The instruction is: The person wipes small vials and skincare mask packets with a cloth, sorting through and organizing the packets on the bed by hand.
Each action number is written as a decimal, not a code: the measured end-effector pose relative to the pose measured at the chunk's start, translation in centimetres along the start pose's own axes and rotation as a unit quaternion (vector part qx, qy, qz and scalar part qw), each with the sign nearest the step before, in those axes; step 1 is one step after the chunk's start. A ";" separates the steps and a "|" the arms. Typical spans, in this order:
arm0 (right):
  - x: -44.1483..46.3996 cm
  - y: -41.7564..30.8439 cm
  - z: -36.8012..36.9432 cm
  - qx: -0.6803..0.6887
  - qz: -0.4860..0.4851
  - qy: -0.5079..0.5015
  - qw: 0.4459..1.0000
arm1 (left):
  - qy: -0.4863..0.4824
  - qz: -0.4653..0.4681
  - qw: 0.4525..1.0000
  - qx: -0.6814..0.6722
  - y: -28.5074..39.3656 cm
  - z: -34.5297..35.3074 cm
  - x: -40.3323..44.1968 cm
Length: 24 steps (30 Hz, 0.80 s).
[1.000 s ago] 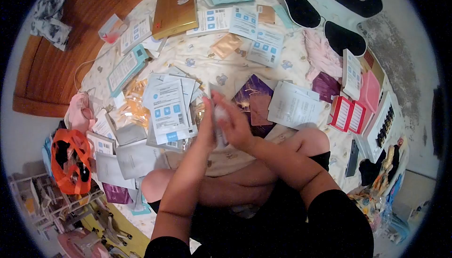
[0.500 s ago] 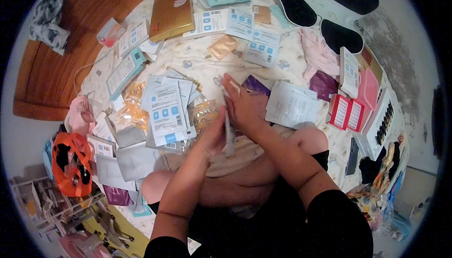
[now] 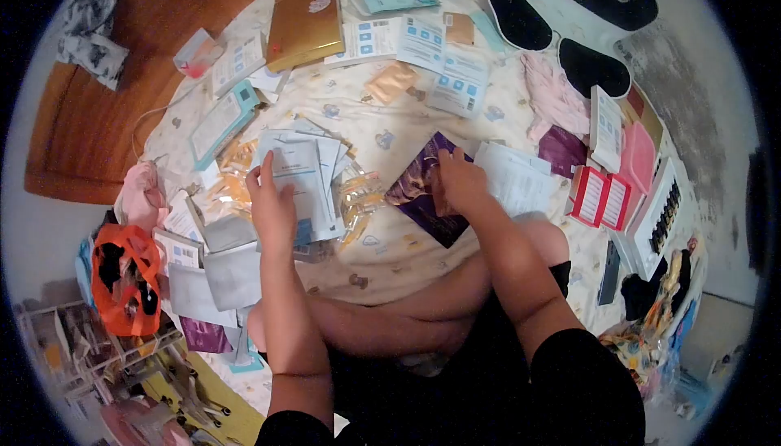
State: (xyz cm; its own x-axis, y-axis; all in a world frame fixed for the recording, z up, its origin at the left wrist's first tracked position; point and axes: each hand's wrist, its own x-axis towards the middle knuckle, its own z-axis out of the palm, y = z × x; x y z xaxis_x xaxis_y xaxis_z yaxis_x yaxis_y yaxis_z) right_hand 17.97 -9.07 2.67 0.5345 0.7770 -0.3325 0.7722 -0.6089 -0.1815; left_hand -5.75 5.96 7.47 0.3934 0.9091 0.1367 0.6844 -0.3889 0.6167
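Note:
My left hand point(image 3: 273, 201) rests at the left edge of a pile of white sachets point(image 3: 303, 178), its fingers apart. Small clear and yellow packets point(image 3: 358, 202) lie just right of that pile. My right hand point(image 3: 460, 181) is over a dark purple packet point(image 3: 423, 194) and a small brown packet point(image 3: 442, 194), fingers bent down; its fingertips are partly hidden, so a hold cannot be made out. Beside it on the right lie silvery-white sachets point(image 3: 514, 182).
Farther back are a gold box point(image 3: 306, 27), a teal-edged box point(image 3: 224, 125) and a gold sachet point(image 3: 392, 82). An orange bag point(image 3: 126, 279) stands at the left; red-and-white boxes point(image 3: 598, 196) and a pink cloth point(image 3: 553, 95) are at the right.
My hands have parted from the middle, the left to the white sachets and the right to the purple packet. The clear, silvery item between them is no longer there.

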 end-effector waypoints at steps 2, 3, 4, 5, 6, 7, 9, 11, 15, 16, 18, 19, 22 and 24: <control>0.2 0.3 0.3 0.005 -0.015 0.001 1.000 | -0.015 -0.087 0.966 0.243 -1.2 0.8 -0.1; 0.2 0.5 0.4 0.010 -0.024 0.001 1.000 | -0.013 -0.088 0.966 0.242 -1.0 0.8 0.0; 0.2 0.5 0.4 0.010 -0.025 0.001 1.000 | -0.008 -0.090 0.963 0.252 -0.6 1.1 0.0; 0.2 0.6 0.4 0.014 -0.034 0.020 0.999 | -0.004 -0.090 0.961 0.262 -0.2 1.3 -0.1; 0.0 0.8 0.4 0.018 -0.041 0.039 0.998 | -0.005 -0.088 0.961 0.261 0.3 1.5 -0.3; 0.1 0.9 0.5 0.019 -0.039 0.040 0.998 | 0.029 -0.053 0.963 0.261 0.9 1.6 -0.4; 0.4 0.8 0.7 0.027 -0.055 0.027 0.998 | 0.066 -0.018 0.963 0.261 2.0 2.2 -0.5; 0.4 0.6 0.5 0.010 -0.068 0.005 0.998 | 0.019 0.138 0.990 -0.033 3.3 3.1 -0.9; 0.8 0.7 0.1 0.152 -0.221 -0.058 0.962 | -0.150 0.055 0.957 -0.244 3.9 7.9 -2.7; 0.6 0.3 -0.4 0.153 -0.220 -0.060 0.962 | -0.251 -0.076 0.884 -0.388 3.9 8.5 -3.0; 0.0 -0.8 -1.8 0.360 -0.336 -0.104 0.864 | -0.344 -0.132 0.829 -0.421 4.1 8.2 -3.3; -0.2 -1.2 -2.2 0.362 -0.336 -0.105 0.863 | -0.429 -0.185 0.762 -0.449 4.3 7.8 -3.4; -0.7 -2.3 -2.7 0.429 -0.304 -0.077 0.847 | -0.501 -0.232 0.627 -0.550 4.4 7.3 -3.6; -1.2 -3.5 -2.0 0.420 -0.251 0.095 0.867 | -0.512 -0.269 0.531 -0.619 5.0 7.3 -3.7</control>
State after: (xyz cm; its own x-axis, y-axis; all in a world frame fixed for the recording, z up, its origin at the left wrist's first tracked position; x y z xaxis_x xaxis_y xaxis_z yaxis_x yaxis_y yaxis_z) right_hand 15.38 -7.55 5.54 0.3127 0.9413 0.1270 0.4433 -0.0263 -0.8960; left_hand 0.64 -0.43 4.39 0.9075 0.0342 -0.4187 0.1876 0.8589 0.4766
